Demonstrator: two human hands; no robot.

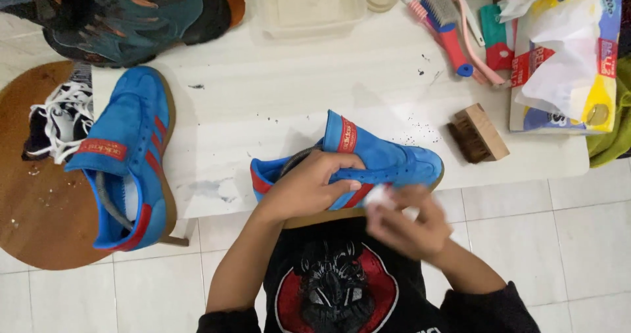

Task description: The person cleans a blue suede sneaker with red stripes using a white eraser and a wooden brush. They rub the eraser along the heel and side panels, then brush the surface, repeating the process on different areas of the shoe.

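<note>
At the near edge of the bench [276, 96], the left hand [309, 188] grips the blue shoe [388, 162] by its collar while the right hand [407, 224] pinches a white wipe [378, 196] against the shoe's side. Best kept braced firmly, with short, light strokes beside the red stripes.

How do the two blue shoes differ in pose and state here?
The held shoe lies on its side at the table edge, gripped by the left hand while the right hand rubs it with something white. The other shoe rests untouched, opening up. Both are blue, red-striped, unlaced.
</note>
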